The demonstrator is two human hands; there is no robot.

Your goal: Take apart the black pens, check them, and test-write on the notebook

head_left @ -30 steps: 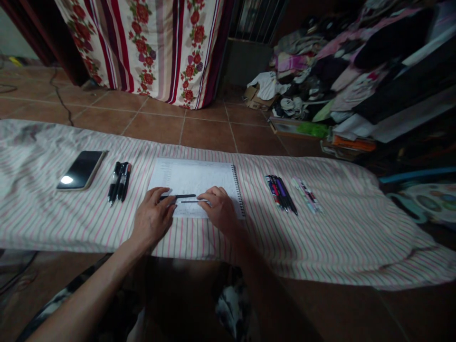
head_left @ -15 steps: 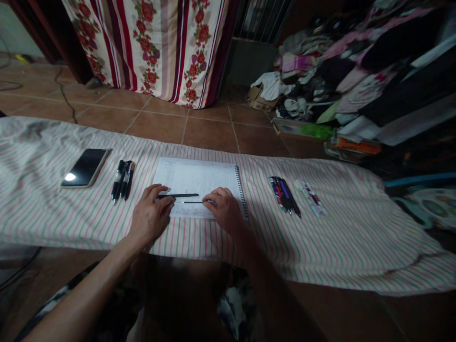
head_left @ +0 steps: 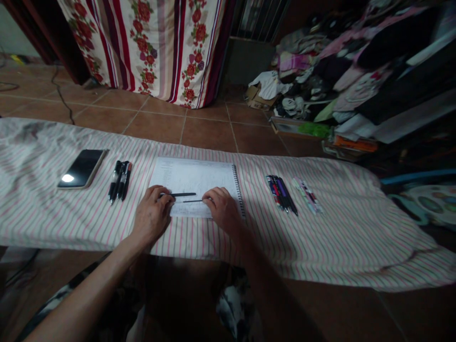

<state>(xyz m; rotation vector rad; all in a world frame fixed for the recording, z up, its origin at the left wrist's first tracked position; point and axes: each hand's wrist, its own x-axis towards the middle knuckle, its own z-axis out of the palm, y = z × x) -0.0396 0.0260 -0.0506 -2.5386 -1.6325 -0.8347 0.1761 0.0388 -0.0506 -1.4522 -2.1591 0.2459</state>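
Over a spiral notebook (head_left: 199,173) with writing on its page, both my hands are at work. My left hand (head_left: 154,209) is closed on a black pen barrel (head_left: 184,194), which points right across the page. Pinched in the fingers of my right hand (head_left: 223,206) is a thin dark pen refill (head_left: 193,201), its free end pointing left, just below the barrel. A gap separates the refill's end from my left fingers. What lies beneath my left fingertips is hidden.
Several black pens (head_left: 119,183) and a phone (head_left: 81,168) lie to the left on the striped cloth (head_left: 342,237). On the right rest several dark pens (head_left: 281,194) and a few pale pens (head_left: 307,194). A clothes pile (head_left: 302,76) stands beyond.
The view has shifted slightly. Both hands stay over the notebook with the barrel and the refill in them; the gap between the refill's end and my left fingers looks slightly wider.
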